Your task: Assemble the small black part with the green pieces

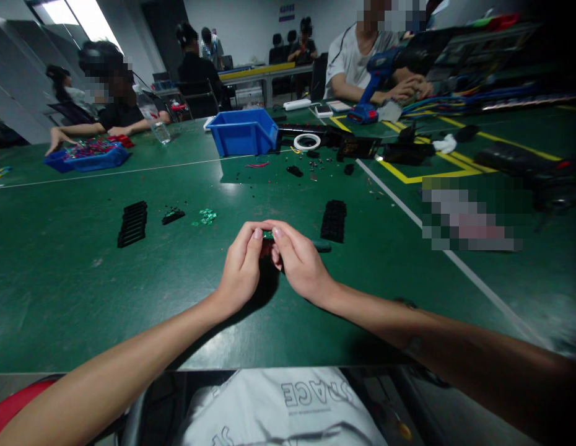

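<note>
My left hand (239, 267) and my right hand (303, 263) meet over the middle of the table, fingers curled and thumbs pressed inward. Between the thumbs they hold a small green circuit board (268, 235), mostly hidden by the fingers. Beside my right hand lies a dark green, rod-like piece (322, 246), partly covered by the hand. A row of black plastic parts (132, 224) sits to the left, and another black row (333, 220) to the right. Left of my hands are a pile of small green boards (205, 217) and a black part with tiny bits (173, 215).
Farther back on the green table (97, 297) stand a blue bin (244, 135), a blue tray (86, 162) of wires, a bottle (158, 124), a white tape roll (307, 142) and a blue power drill (372, 83). Co-workers sit across the table; one has both hands near cables (436, 105).
</note>
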{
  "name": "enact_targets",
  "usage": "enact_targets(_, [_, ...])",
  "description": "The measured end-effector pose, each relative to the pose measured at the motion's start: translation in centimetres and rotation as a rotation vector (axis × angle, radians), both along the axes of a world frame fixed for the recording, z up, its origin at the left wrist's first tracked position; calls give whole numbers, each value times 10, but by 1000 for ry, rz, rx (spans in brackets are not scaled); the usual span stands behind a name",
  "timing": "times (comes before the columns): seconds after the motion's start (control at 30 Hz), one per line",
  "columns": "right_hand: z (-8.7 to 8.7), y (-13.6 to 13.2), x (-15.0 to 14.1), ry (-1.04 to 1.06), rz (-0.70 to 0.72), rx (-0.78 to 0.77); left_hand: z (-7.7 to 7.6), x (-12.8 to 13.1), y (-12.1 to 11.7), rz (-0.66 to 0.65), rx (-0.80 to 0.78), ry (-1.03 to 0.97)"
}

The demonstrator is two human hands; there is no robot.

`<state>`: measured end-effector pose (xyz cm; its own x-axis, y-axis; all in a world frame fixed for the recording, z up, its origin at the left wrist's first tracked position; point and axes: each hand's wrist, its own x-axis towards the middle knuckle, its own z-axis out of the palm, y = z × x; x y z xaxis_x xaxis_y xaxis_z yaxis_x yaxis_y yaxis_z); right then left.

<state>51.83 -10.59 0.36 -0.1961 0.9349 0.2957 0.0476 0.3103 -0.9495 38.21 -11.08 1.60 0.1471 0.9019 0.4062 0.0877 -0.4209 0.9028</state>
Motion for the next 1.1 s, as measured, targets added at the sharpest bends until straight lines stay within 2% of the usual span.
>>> enact_targets(0.7, [-5, 1, -1, 25, 2, 1, -1, 2, 1, 22, -3, 18])
enact_targets(1.1, [-1, 1, -9, 30, -72, 7, 1, 8, -1, 89, -20, 6])
